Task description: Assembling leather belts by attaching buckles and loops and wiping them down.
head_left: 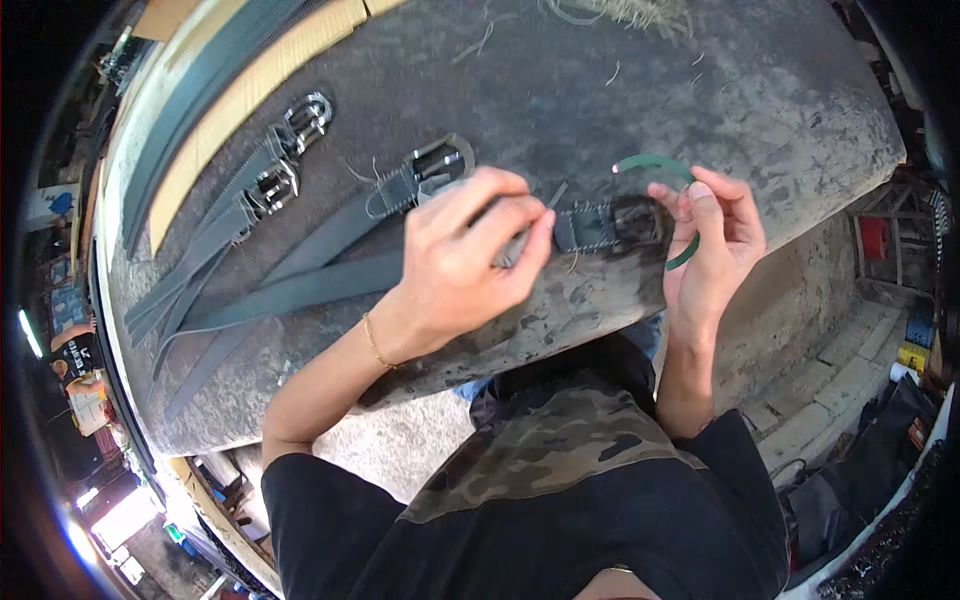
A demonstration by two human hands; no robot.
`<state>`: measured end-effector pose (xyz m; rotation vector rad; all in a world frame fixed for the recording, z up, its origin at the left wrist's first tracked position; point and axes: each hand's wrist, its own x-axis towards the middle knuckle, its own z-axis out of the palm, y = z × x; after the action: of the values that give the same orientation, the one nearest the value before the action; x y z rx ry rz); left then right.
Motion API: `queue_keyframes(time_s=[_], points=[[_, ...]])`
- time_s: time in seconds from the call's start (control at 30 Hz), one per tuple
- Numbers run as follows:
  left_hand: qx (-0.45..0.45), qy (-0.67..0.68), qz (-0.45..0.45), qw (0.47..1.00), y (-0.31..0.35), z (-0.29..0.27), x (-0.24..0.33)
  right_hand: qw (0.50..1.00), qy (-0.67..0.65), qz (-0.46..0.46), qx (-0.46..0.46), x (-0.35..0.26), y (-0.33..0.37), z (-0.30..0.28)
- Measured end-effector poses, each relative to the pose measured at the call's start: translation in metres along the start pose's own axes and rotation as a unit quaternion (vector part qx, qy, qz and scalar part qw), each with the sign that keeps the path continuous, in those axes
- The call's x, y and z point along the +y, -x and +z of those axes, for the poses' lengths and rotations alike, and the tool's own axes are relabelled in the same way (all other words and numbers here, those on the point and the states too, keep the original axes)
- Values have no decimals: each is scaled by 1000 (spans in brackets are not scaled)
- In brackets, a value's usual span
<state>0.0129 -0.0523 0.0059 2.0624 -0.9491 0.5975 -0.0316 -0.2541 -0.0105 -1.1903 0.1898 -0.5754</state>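
Note:
My left hand [470, 250] is closed over a dark leather belt [310, 290], its thumb and fingers pinched together. A slim grey sliver [559, 194] sticks out past the fingertips, and a greyish shape shows in the palm; what it is stays mostly hidden. Right of that hand lies the belt's stitched buckle end [588, 228], with a dark buckle [639, 222]. Pinched between thumb and fingers, my right hand [712, 235] holds a curved piece of green mosquito coil [655, 161] with a pale pink tip. It is above and beside the buckle.
More belts with shiny buckles [276, 187] lie at the left, another buckle [440, 160] just beyond my left hand. Dark straps [205, 100] and a tan strip [265, 80] run along the far left of the dark, worn table [600, 110]. Loose thread scraps [650, 14] are scattered at the back.

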Motion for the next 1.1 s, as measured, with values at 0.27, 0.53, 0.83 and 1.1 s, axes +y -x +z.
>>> queue_keyframes(time_s=[0.27,0.53,0.83,1.1], points=[[-99,-198,-13,975,-154,51,-70,983,-173,16,51,12,-11,-13],[-96,-292,-70,949,-184,41,-91,974,-201,69,74,8,-17,-13],[-150,-186,-81,968,-4,-23,61,983,-173,57,24,9,-15,-11],[-58,-233,-114,964,43,25,71,995,21,-23,-96,7,14,-16]])
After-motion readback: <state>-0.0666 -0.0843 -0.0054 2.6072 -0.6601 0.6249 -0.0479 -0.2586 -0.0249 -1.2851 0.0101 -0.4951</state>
